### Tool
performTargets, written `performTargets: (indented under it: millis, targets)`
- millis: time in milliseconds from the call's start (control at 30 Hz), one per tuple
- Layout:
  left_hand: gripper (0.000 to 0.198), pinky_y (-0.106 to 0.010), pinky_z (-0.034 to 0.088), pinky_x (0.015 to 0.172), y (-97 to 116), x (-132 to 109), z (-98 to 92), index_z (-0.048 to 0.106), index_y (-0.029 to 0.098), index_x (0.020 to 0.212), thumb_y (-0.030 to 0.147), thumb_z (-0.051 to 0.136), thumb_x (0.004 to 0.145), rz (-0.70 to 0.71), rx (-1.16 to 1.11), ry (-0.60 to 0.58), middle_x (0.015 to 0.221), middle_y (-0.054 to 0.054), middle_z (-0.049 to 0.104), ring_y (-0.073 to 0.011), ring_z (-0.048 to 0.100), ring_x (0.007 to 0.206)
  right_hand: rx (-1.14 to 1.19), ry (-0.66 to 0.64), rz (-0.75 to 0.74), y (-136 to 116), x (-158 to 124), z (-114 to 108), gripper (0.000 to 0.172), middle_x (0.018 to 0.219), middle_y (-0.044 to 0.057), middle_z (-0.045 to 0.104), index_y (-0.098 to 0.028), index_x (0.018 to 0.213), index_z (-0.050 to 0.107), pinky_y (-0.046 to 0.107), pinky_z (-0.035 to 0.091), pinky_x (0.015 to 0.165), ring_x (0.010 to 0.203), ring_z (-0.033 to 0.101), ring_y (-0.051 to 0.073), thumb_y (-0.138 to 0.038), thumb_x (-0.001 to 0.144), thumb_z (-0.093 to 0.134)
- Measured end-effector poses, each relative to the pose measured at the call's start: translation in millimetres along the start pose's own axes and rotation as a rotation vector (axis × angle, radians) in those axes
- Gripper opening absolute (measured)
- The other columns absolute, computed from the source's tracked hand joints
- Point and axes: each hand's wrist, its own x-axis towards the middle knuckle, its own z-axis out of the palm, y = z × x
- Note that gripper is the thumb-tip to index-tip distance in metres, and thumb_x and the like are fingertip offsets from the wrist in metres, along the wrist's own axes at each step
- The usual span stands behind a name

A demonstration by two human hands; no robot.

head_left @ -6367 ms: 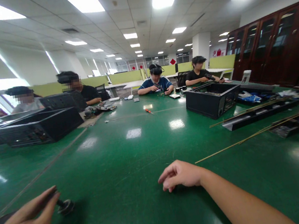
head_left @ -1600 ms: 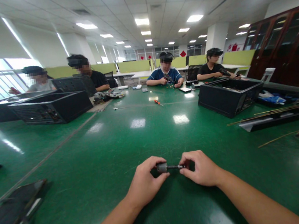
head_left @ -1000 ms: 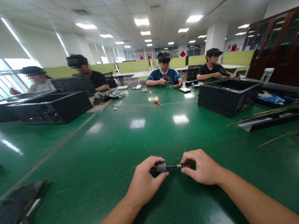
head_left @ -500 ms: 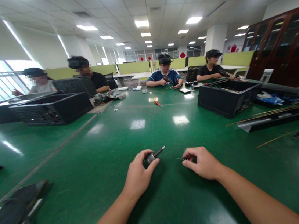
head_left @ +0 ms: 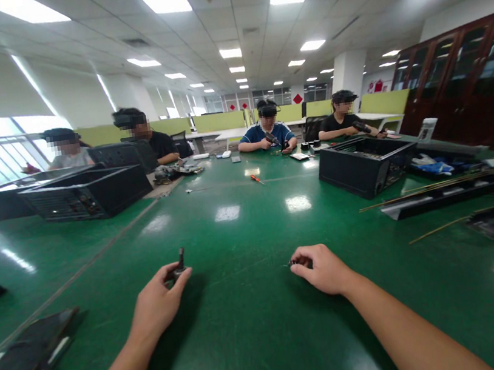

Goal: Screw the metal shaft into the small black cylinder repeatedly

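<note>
Left hand pinches the dark bit holder, shaft tipped up. Right hand pinches a tiny bit low over the green table. Parts well apart, so reads as the separated stage; mating them calls for bit lined up with socket

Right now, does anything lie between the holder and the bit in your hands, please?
Nothing visible: only green table lies between the left hand with the holder and the right hand with the bit.

Two own hands — four seated people, three open cases, one screwdriver.
</note>
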Motion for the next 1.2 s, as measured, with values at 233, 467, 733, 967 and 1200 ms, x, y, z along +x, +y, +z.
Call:
performTargets:
  millis: [233, 467, 733, 967, 1200]
  targets:
    - [0.048, -0.04, 0.051, 0.09, -74.0, -10.7, -45.6, 0.056, 0.015, 0.114, 0.044, 0.057, 0.076, -0.092, 0.108, 0.089, 0.105, -0.012, 0.072, -0.027, 0.069, 0.094, -0.023, -0.024, -0.032, -1.1, 0.1, -1.0, 0.021, 0.076, 0.003, 0.071, -0.017, 0.091, 0.073, 0.026, 0.041, 0.063, 0.067, 0.061, 0.015, -0.03, 0.087, 0.057]
    - [0.077, -0.04, 0.046, 0.101, -76.4, -15.0, -46.8, 0.029, 0.004, 0.142, 0.037, 0.055, 0.077, -0.063, 0.069, 0.204, 0.125, -0.022, 0.061, -0.0285, 0.062, 0.112, 0.046, -0.006, -0.019, 1.3, 0.3, -0.5, 0.019, 0.075, 0.004, 0.07, -0.016, 0.089, 0.073, 0.026, 0.041, 0.061, 0.065, 0.059, 0.015, -0.03, 0.085, 0.06]
    - [0.046, -0.038, 0.051, 0.094, 31.4, -61.3, -28.2, 0.064, 0.025, 0.115, 0.049, 0.068, 0.076, 0.609, -0.016, 0.201, 0.107, -0.005, 0.066, -0.0228, 0.065, 0.097, 0.778, -0.321, 0.127, -12.0, 1.0, 16.5, 0.035, 0.066, 0.003, 0.067, -0.01, 0.09, 0.072, 0.025, 0.045, 0.055, 0.052, 0.058, 0.011, -0.039, 0.07, 0.077]
    - [0.025, -0.029, 0.056, 0.078, 114.9, -98.4, 52.8, 0.076, 0.028, 0.098, 0.028, 0.074, 0.074, 0.721, -0.547, -0.365, 0.095, -0.004, 0.071, -0.0188, 0.068, 0.086, 0.952, -0.472, 0.082, -12.1, -2.4, 26.7, 0.036, 0.064, 0.003, 0.066, -0.009, 0.077, 0.072, 0.023, 0.044, 0.053, 0.052, 0.056, 0.01, -0.044, 0.07, 0.08]
    - [0.025, -0.034, 0.052, 0.091, 104.2, -81.6, 35.6, 0.072, 0.023, 0.099, 0.038, 0.066, 0.08, 0.436, -0.526, -0.08, 0.098, -0.003, 0.074, -0.0207, 0.068, 0.093, 0.891, -0.417, 0.106, -5.7, 1.2, 17.5, 0.048, 0.073, 0.005, 0.069, -0.01, 0.092, 0.073, 0.023, 0.042, 0.056, 0.053, 0.057, 0.01, -0.055, 0.076, 0.07]
